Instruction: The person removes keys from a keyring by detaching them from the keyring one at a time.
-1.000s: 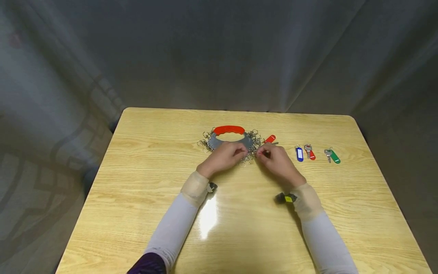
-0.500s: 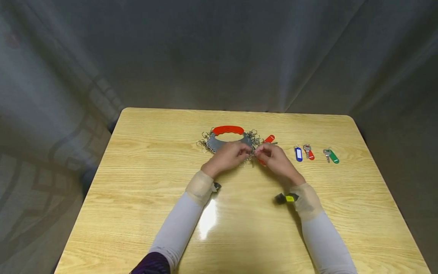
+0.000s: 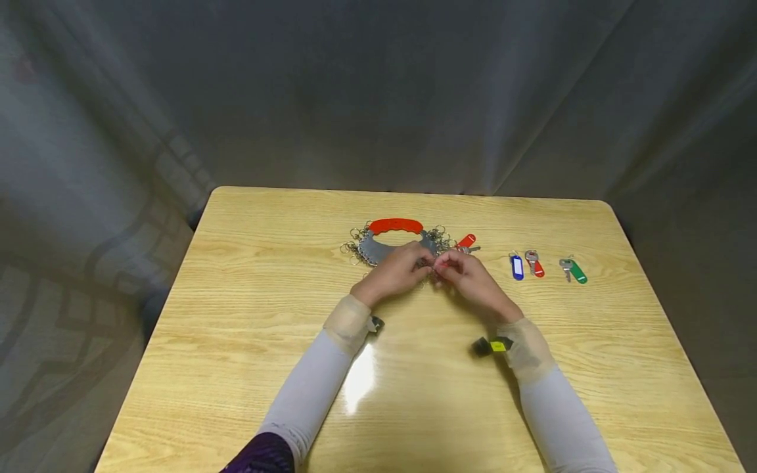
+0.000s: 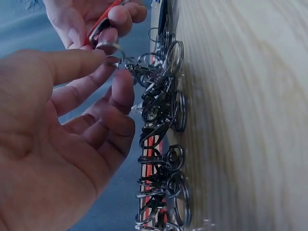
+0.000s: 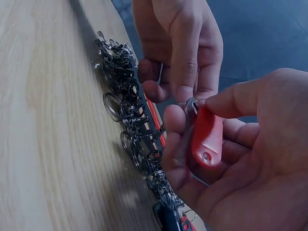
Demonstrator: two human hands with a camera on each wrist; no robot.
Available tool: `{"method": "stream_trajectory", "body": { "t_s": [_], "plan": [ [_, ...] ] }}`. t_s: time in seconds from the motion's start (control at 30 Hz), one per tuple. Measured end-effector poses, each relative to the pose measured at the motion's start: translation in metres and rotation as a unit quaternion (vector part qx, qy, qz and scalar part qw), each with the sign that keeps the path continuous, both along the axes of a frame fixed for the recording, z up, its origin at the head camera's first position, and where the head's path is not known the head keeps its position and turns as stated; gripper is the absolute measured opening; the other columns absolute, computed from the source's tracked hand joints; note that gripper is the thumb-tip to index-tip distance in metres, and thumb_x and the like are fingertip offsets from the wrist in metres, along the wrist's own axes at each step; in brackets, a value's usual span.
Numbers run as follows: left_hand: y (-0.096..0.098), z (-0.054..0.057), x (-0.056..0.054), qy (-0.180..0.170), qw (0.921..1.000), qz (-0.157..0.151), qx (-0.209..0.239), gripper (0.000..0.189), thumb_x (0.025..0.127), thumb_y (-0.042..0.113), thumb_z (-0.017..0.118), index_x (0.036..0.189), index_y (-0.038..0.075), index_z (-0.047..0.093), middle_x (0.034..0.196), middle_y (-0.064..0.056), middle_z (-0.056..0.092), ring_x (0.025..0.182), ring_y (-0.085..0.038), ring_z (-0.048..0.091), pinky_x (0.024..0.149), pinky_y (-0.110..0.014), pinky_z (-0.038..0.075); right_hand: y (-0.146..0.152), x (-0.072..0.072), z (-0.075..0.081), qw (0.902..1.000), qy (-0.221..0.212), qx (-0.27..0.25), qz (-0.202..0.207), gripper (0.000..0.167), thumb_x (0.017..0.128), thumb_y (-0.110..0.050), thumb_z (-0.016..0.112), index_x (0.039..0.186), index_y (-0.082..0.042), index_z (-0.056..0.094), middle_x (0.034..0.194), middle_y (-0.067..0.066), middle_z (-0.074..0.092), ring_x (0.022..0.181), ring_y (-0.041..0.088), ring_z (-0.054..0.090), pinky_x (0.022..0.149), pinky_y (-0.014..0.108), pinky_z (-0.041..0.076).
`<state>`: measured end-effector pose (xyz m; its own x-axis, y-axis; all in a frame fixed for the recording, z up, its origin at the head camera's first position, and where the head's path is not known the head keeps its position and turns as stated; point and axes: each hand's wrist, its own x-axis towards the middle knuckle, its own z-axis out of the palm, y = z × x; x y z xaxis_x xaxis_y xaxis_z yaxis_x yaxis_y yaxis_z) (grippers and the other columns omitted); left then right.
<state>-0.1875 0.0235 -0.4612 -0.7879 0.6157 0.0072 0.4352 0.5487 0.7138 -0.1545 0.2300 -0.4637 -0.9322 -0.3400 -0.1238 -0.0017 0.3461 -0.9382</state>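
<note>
A grey metal key holder [image 3: 374, 250] with a red grip [image 3: 396, 225] lies on the table, its curved edge hung with many metal rings [image 4: 175, 108]. My left hand [image 3: 401, 269] is at its near right edge and pinches a split ring [image 4: 111, 47] between its fingertips. Close against it, my right hand [image 3: 473, 279] holds a red key tag [image 5: 209, 137] with a key [image 5: 186, 130] beside it. Fingertips of both hands meet at the tag's ring end, as the right wrist view shows. Fingers partly cover the key.
Another red tag [image 3: 467, 240] with a key lies by the holder's right end. Further right on the wooden table [image 3: 236, 315] are a blue tag [image 3: 517, 267], a red tag with key [image 3: 537, 268] and a green tag with key [image 3: 578, 271]. A grey curtain hangs behind.
My right hand has moved left with the red key tag, up to my left fingertips. The left hand has shifted slightly right. The tags on the table stay where they were.
</note>
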Motion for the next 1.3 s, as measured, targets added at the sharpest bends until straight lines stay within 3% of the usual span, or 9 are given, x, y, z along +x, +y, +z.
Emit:
{"method": "stream_trajectory", "body": {
  "t_s": [0.2,0.53,0.73,0.93,1.13,1.3],
  "plan": [
    [-0.003,-0.002,-0.004,-0.004,0.9998,-0.007,0.019,0.012,0.101,0.007,0.069,0.113,0.008,0.072,0.114,-0.005,0.072,0.098,-0.016,0.066,0.088,-0.025,0.055,-0.002,0.001,0.001,0.9996,0.010,0.022,-0.016,0.013,0.106,-0.003,0.058,0.115,0.004,0.065,0.107,0.022,0.069,0.091,0.034,0.071,0.076,0.026,0.058],
    [-0.007,-0.003,-0.006,-0.003,0.9993,0.008,0.036,0.009,0.101,0.007,0.071,0.108,0.011,0.073,0.107,-0.004,0.076,0.088,-0.015,0.068,0.084,-0.025,0.056,-0.002,-0.003,-0.011,0.9971,0.044,0.056,-0.025,0.009,0.103,-0.005,0.065,0.110,-0.003,0.071,0.101,0.015,0.073,0.089,0.025,0.070,0.079,0.024,0.057],
    [-0.006,-0.004,-0.005,0.007,0.9988,0.021,0.043,0.010,0.100,0.006,0.071,0.109,0.011,0.074,0.109,-0.004,0.077,0.094,-0.015,0.070,0.089,-0.025,0.056,-0.004,-0.002,-0.013,0.9935,0.083,0.077,-0.013,0.010,0.100,-0.002,0.068,0.107,-0.003,0.075,0.102,0.011,0.075,0.089,0.019,0.068,0.079,0.022,0.054],
    [-0.007,-0.002,-0.004,-0.017,0.9972,0.045,0.057,0.010,0.099,0.002,0.072,0.107,0.008,0.072,0.101,-0.006,0.076,0.088,-0.016,0.070,0.082,-0.022,0.057,-0.008,-0.001,-0.009,0.9973,0.048,0.051,-0.020,0.012,0.103,-0.001,0.064,0.110,0.004,0.073,0.098,0.020,0.073,0.083,0.021,0.065,0.073,0.020,0.053],
    [-0.012,0.001,-0.002,-0.046,0.9983,0.029,0.018,0.011,0.096,0.005,0.074,0.107,0.007,0.077,0.101,-0.005,0.075,0.084,-0.013,0.066,0.077,-0.020,0.055,-0.010,0.000,-0.006,0.9989,0.017,0.035,-0.024,0.014,0.104,-0.001,0.061,0.112,0.006,0.071,0.098,0.023,0.071,0.078,0.020,0.063,0.065,0.023,0.052],
    [-0.012,0.000,-0.001,-0.059,0.9981,0.017,-0.001,0.013,0.094,0.010,0.080,0.107,0.008,0.079,0.106,-0.004,0.076,0.087,-0.014,0.064,0.077,-0.023,0.054,-0.011,-0.001,-0.010,0.9995,0.012,0.018,-0.023,0.015,0.105,-0.001,0.059,0.112,0.006,0.070,0.100,0.021,0.072,0.079,0.019,0.065,0.067,0.024,0.055]
  ]
}}
